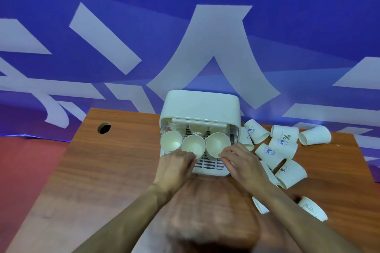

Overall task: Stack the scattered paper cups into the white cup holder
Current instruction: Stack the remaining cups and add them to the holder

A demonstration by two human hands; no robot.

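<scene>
Left hand [177, 161]: fingers curled, middle cup [193, 146] pinched at its near rim. Right hand [240, 162]: fingers bent, right cup [218, 144] gripped at its rim. Both cups are held upright on the white cup holder [200, 109] tray; scattered cups [284, 146] are strewn on the bench [115, 170] at right.

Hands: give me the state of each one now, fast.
Left hand: closed, grip on the middle cup in the white cup holder.
Right hand: fingers at the right cup; grip cannot be told.

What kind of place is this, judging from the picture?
Probably a staged booth or demonstration room, not a home: a large blue printed banner with white characters hangs behind a wooden desk with a cable hole, above red flooring.
</scene>
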